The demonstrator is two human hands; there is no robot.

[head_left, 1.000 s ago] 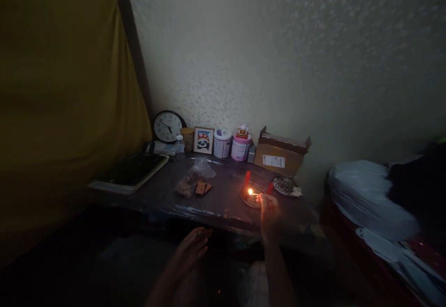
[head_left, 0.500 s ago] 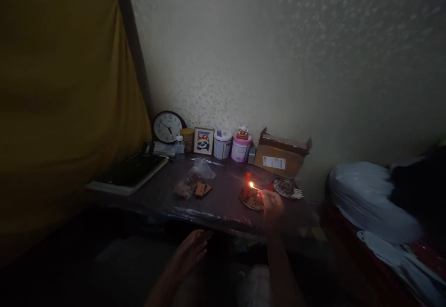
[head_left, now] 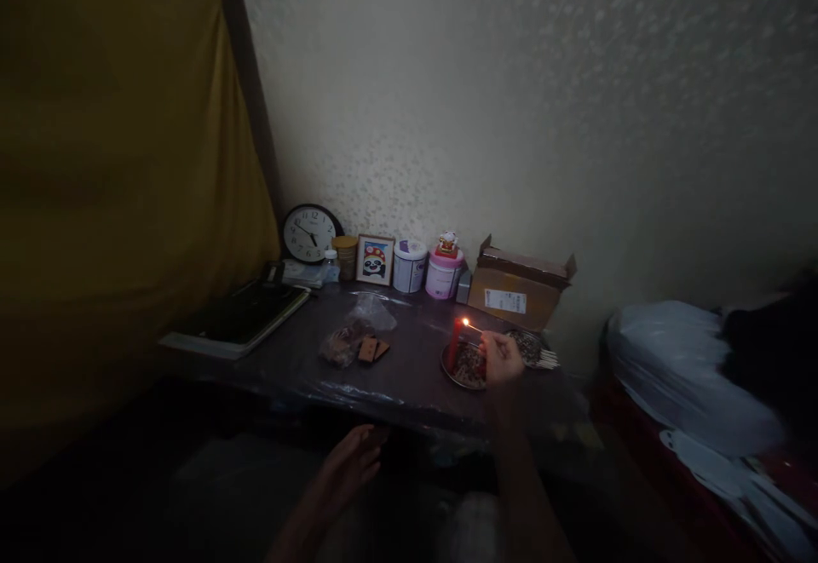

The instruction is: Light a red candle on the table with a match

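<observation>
My right hand [head_left: 503, 360] pinches a thin lit match [head_left: 476, 329], whose small flame [head_left: 466, 322] glows close to the top of a red candle [head_left: 454, 347]. The candle stands upright at the left side of a round metal plate [head_left: 463, 387] with brown bits on it. Whether flame and wick touch, I cannot tell. Below the table's front edge, my left hand [head_left: 348, 465] is curled round a small dark thing [head_left: 379, 436], too dim to make out.
Behind lies a second plate [head_left: 525, 346] with several white sticks [head_left: 548, 359]. Small brown boxes [head_left: 368, 349] and a plastic bag [head_left: 374, 314] rest mid-table. Along the wall stand a clock [head_left: 311, 233], framed picture [head_left: 375, 260], tubs [head_left: 410, 267] and a cardboard box [head_left: 519, 295].
My right hand has moved up slightly, raising the match flame from beside the candle to near its top. The flame looks smaller. My left hand has hardly moved.
</observation>
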